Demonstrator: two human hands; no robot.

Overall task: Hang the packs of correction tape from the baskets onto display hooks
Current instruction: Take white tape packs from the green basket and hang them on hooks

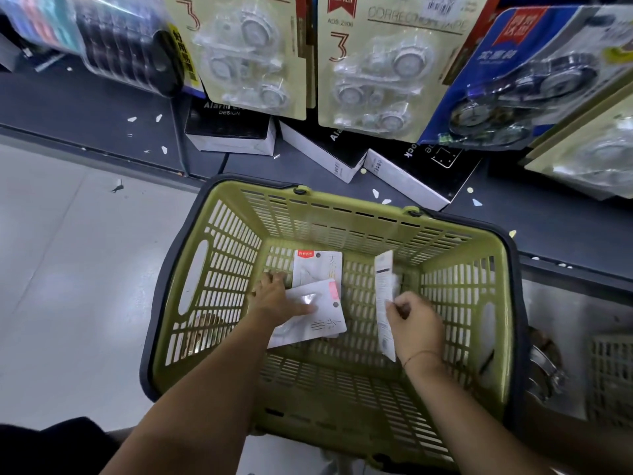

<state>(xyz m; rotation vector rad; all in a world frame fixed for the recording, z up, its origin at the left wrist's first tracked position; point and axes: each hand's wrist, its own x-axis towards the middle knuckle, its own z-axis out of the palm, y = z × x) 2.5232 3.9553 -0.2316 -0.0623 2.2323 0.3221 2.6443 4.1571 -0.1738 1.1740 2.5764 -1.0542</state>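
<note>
I am looking down at a pale grey floor (68, 269), where a large olive-green slotted plastic basket (342, 221) with a dark rim handle is standing against the dark base shelf (85, 101) of a display. Above it, cream-carded blister packs of correction tape (373, 70) are hanging in a row, with a blue-carded pack (520, 73) just beside them on the right. Black-and-white cardboard boxes (404, 180) are lying on the base shelf under the hanging packs. Inside the basket, a flat white pack with a red label (318, 269) is lying on the bottom, and a tilted white pack (322, 320) is overlapping its near edge. My left hand (274, 296) is resting on the tilted white pack with the thumb laid across its face; I cannot tell whether the fingers are curling under it. My right hand (414, 323) is pinching an upright white pack (383, 296), which is turned edge-on above the basket floor.
</note>
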